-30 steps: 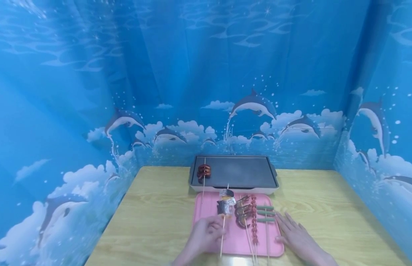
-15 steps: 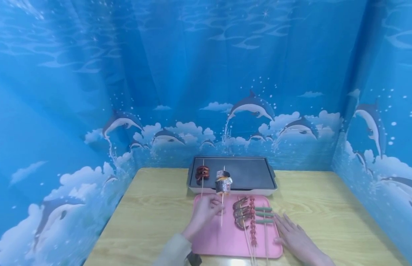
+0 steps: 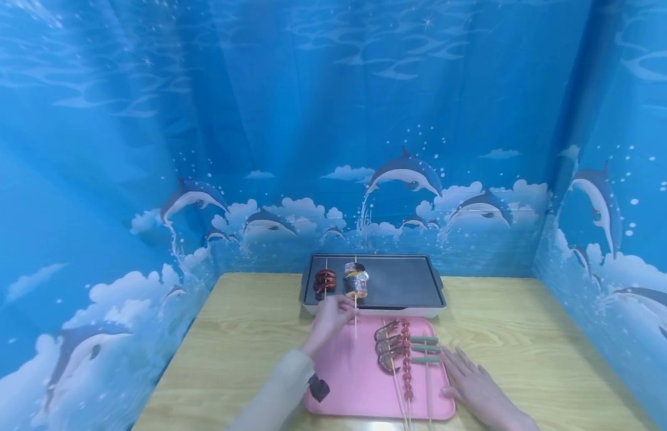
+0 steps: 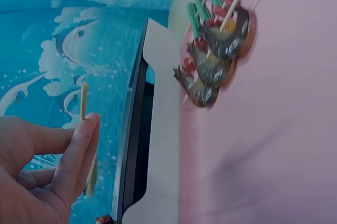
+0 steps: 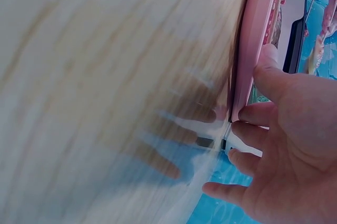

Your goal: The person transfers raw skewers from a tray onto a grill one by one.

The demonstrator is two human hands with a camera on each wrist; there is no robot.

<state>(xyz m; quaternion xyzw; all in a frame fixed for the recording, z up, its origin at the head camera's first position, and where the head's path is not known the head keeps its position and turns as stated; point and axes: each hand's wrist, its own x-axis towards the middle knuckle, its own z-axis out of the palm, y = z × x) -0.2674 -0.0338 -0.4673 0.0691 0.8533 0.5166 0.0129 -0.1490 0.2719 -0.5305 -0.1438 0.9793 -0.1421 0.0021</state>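
Note:
My left hand (image 3: 333, 317) pinches the bare stick of a skewer (image 3: 356, 284) between thumb and fingers. Its food, wrapped in silver and dark skin with an orange part, overlaps the left half of the black griddle (image 3: 398, 284) in the head view. To its left, a skewer of dark red, glossy curled pieces (image 3: 325, 280) lies on the griddle. My right hand (image 3: 473, 380) lies with fingers spread at the right edge of the pink tray (image 3: 344, 389), its thumb at the rim in the right wrist view (image 5: 253, 40).
On the tray's right side lie a shrimp skewer (image 3: 388, 347), a skewer of small red pieces (image 3: 407, 365) and one of green pieces (image 3: 425, 350). A blue dolphin-print curtain (image 3: 311, 149) stands behind the wooden table (image 3: 204, 359).
My left hand has carried the silver-wrapped skewer from over the tray forward and slightly left, up to the griddle. The right hand has stayed at the tray's edge.

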